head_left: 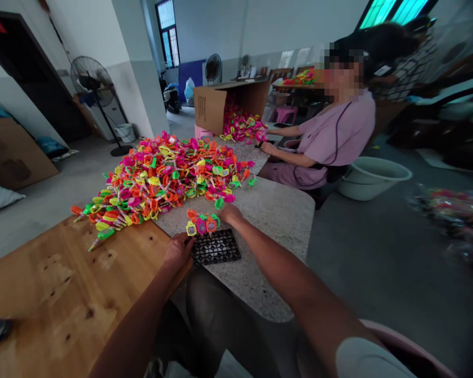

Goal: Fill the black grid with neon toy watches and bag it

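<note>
Head view: black grid tray (223, 248) on speckled tabletop (276, 210), left edge pinched by left hand (177, 251). Toy watches (201, 227) lined along tray's far edge. Right hand (230, 214) placed beside green piece (219, 203); finger closure cannot be told. Multicoloured heap (173, 173) piled beyond.

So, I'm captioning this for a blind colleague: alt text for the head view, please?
A person's left hand is at the left edge of a black lattice tray, the right hand near a bright heap of toy watches. Beyond, a co-worker sits by an open cardboard box.
</note>
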`<state>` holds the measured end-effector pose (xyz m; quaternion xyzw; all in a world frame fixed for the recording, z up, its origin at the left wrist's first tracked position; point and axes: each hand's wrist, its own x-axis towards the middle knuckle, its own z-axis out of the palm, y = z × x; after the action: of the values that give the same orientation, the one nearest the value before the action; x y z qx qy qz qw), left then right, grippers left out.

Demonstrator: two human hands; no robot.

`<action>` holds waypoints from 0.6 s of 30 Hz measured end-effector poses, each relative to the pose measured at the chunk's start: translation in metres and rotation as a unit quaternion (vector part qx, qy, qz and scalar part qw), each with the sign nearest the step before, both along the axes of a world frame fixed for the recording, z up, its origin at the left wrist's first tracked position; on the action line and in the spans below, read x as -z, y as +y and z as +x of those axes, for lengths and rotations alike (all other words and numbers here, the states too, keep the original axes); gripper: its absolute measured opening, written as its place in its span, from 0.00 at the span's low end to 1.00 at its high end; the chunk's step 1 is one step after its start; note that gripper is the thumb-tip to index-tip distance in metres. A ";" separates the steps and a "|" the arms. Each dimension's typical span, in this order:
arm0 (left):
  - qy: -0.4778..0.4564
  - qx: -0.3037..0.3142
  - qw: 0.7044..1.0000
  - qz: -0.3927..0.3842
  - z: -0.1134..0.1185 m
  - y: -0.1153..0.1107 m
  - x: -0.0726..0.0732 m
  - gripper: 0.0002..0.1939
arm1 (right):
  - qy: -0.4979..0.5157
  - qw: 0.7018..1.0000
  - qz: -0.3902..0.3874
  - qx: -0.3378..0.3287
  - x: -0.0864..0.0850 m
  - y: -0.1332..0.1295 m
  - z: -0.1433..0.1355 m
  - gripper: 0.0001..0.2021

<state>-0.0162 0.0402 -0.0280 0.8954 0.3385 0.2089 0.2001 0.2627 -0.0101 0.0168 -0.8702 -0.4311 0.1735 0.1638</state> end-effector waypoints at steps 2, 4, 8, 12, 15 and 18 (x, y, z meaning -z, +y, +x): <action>-0.004 -0.001 1.000 -0.002 0.000 -0.002 -0.002 0.14 | 0.017 1.000 0.011 -0.003 0.001 -0.019 -0.003 0.19; -0.009 0.000 1.000 -0.004 0.000 -0.003 -0.004 0.14 | 0.082 0.995 0.054 0.006 0.004 -0.039 -0.009 0.20; -0.013 -0.002 1.000 -0.008 0.000 -0.005 -0.006 0.14 | 0.253 0.956 0.145 -0.013 0.015 -0.071 -0.023 0.10; -0.011 0.005 1.000 -0.006 0.000 -0.004 -0.007 0.14 | 0.232 0.960 0.142 -0.067 0.019 -0.083 -0.032 0.08; -0.009 0.006 1.000 -0.003 0.000 -0.004 -0.006 0.14 | 0.194 0.966 0.143 -0.093 0.015 -0.087 -0.036 0.09; -0.007 0.001 1.000 0.001 0.000 -0.003 -0.004 0.14 | 0.167 0.971 0.136 -0.107 0.009 -0.091 -0.040 0.09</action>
<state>-0.0164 0.0372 -0.0242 0.8946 0.3360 0.2151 0.2013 0.2225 -0.1008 0.0079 -0.7469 -0.5083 0.2723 0.3310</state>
